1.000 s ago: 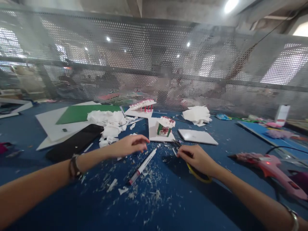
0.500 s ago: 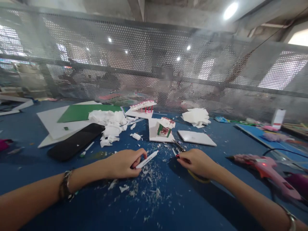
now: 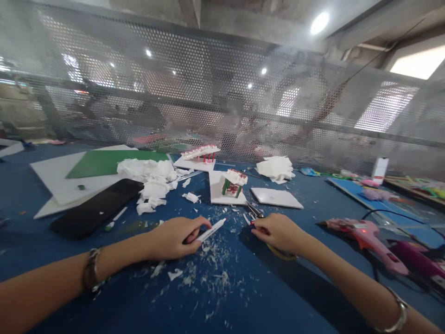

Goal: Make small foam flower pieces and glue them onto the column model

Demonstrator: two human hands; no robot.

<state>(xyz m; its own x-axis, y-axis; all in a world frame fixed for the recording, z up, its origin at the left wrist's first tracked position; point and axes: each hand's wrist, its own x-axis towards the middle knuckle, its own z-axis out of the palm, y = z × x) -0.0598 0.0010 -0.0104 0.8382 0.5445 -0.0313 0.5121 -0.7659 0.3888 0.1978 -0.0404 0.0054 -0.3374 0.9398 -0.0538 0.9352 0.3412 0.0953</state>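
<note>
My left hand (image 3: 179,236) is closed around a white marker pen (image 3: 212,229), its reddish tip pointing up and to the right. My right hand (image 3: 278,234) is pinched on a small red cap (image 3: 252,223), mostly hidden by the fingers. Beside and partly beneath that hand lies a metal cutting tool (image 3: 255,211), and a yellow curved piece (image 3: 281,253) shows under the palm. Beyond the hands, a small model hut (image 3: 234,183) with green posts and a red-and-white roof stands on a white board (image 3: 216,190).
Left are a black phone (image 3: 97,208), crumpled white tissue (image 3: 149,176) and a green sheet (image 3: 111,162). Behind stands a pink-posted model (image 3: 201,155). A white slab (image 3: 276,198), more tissue (image 3: 276,168) and a pink glue gun (image 3: 368,239) lie right. White scraps (image 3: 208,269) litter the blue table.
The view has swung slightly right, so things on the table appear shifted left. Both hands keep their hold and stay almost in place.
</note>
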